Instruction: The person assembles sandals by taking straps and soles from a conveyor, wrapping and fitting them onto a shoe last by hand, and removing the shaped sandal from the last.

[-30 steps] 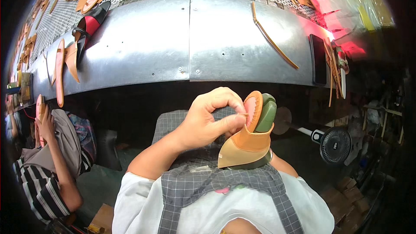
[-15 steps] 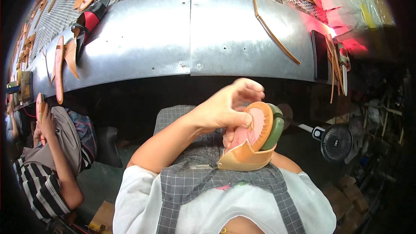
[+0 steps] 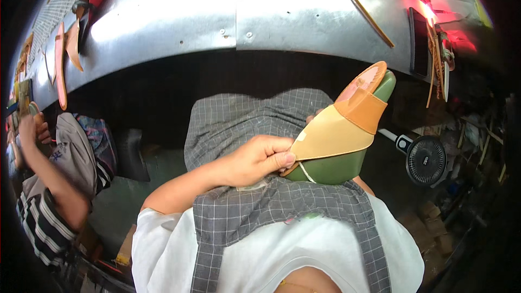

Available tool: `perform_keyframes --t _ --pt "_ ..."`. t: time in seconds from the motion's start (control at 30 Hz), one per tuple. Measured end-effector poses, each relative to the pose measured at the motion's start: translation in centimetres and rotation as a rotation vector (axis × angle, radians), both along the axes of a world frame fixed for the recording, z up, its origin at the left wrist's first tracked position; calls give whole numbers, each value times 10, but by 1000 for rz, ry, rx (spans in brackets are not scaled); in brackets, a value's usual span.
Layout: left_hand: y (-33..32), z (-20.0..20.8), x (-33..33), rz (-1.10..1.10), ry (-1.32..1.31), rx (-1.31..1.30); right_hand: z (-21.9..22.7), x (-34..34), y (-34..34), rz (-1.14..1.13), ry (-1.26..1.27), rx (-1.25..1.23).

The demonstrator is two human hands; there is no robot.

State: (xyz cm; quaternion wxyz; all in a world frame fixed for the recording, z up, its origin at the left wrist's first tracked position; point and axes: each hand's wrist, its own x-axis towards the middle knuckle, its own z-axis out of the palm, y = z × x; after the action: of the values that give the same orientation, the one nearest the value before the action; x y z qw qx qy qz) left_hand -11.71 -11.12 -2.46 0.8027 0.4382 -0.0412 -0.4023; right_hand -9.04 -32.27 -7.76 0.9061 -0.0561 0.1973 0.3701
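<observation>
A green shoe last point(image 3: 331, 169) lies tilted over my lap. It carries a pale yellow and tan leather upper point(image 3: 337, 133) around its side. A pink insole with a tan edge point(image 3: 366, 80) shows at its far right end. With thumb and fingers closed, my left hand point(image 3: 266, 156) pinches the edge of the upper at its left end. A short white strip hangs just below that pinch. My right hand point(image 3: 315, 115) grips the last from behind; only a few fingertips and part of the forearm show, and the rest is hidden.
A metal bench point(image 3: 163, 16) runs across the far side. On it lie a thin tan strap point(image 3: 363, 8), a dark phone point(image 3: 418, 40) and tan straps at the right. Leather pieces point(image 3: 73, 46) lie left. A small black fan point(image 3: 426, 160) stands right. A co-worker's arm point(image 3: 51, 176) is at left.
The last has turned so its side with the upper faces me. My left hand has moved down from the insole to the upper's edge. The view has tilted downward.
</observation>
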Motion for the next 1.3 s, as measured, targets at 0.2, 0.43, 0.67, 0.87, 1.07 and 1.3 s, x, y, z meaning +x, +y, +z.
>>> perform_keyframes --t 0.2,0.43,0.67,0.87,1.07,1.3 --pt "7 -16 10 -133 -19 -67 -6 -1 0 -92 -252 54" --pt "-10 -29 32 -232 5 138 26 10 10 -17 -433 -52" --pt "31 23 91 570 -292 131 57 38 28 -186 -435 -941" --pt "42 29 87 718 -551 460 82 43 53 -157 -1287 -1245" --pt "46 16 73 830 -480 179 90 54 46 110 -1337 -1181" --pt "44 22 72 674 -685 -38 102 79 40 659 -988 -653"
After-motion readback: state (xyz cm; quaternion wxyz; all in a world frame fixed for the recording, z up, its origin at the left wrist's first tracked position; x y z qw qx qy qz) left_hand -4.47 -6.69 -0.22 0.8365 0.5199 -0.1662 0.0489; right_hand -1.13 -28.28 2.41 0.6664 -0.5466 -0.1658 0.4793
